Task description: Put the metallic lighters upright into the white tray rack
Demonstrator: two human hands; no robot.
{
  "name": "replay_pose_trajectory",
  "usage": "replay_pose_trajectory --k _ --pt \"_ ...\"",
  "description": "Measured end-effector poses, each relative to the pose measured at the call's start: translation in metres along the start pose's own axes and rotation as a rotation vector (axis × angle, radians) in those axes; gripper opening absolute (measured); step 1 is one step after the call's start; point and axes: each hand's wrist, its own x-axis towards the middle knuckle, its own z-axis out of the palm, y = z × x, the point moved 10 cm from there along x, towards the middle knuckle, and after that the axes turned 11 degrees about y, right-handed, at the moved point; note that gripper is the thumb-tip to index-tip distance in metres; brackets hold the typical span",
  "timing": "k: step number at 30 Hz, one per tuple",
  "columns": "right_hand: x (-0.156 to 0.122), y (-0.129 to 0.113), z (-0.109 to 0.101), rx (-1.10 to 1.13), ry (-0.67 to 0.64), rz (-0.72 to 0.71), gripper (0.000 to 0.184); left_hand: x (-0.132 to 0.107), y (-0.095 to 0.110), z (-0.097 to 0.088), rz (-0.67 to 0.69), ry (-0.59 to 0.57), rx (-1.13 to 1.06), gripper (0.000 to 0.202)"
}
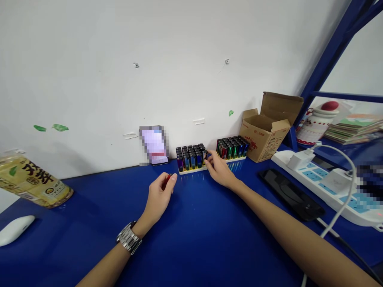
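Note:
My left hand [158, 197] rests on the blue table [194, 231] with its fingers closed around a small red lighter [168, 177], whose dark top pokes out by the thumb. My right hand [220, 169] reaches to the right end of a white tray [191, 170] packed with several upright coloured lighters [191, 156]; its fingertips pinch at one lighter in the end row. A second tray of lighters [232, 147] stands just right of that hand, against the wall.
An open cardboard box [269, 129] sits at the back right. A black phone [291, 194] and a white power strip [329, 183] with cables lie to the right. A bottle [32, 181] and white mouse [14, 229] are at the left.

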Motion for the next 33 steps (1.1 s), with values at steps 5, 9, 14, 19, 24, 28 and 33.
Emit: replay_pose_trajectory --k 5,9,14,19,24,28,33 --pt "0.0 0.007 0.0 -0.017 0.001 0.068 0.034 -0.003 0.002 -0.007 0.038 0.057 0.14 0.033" --pt "0.0 0.004 0.0 -0.027 -0.003 0.034 0.031 -0.004 0.003 -0.009 0.041 0.078 0.169 0.023" --pt "-0.001 0.005 0.001 -0.043 -0.016 0.035 0.03 -0.001 0.002 -0.013 0.041 0.125 0.151 0.028" --pt "0.0 0.003 0.0 -0.053 -0.008 0.023 0.029 -0.001 0.004 -0.012 0.084 0.104 0.227 0.023" --pt "-0.003 -0.011 -0.015 -0.106 0.114 -0.045 0.019 -0.004 0.013 -0.011 0.137 0.116 0.256 0.026" --pt "-0.014 -0.046 -0.018 -0.028 0.139 -0.214 0.011 -0.011 0.025 -0.001 0.28 0.069 0.297 0.023" --pt "-0.032 -0.086 0.009 0.173 -0.076 -0.27 0.018 -0.032 0.042 0.018 0.61 -0.089 0.297 0.015"
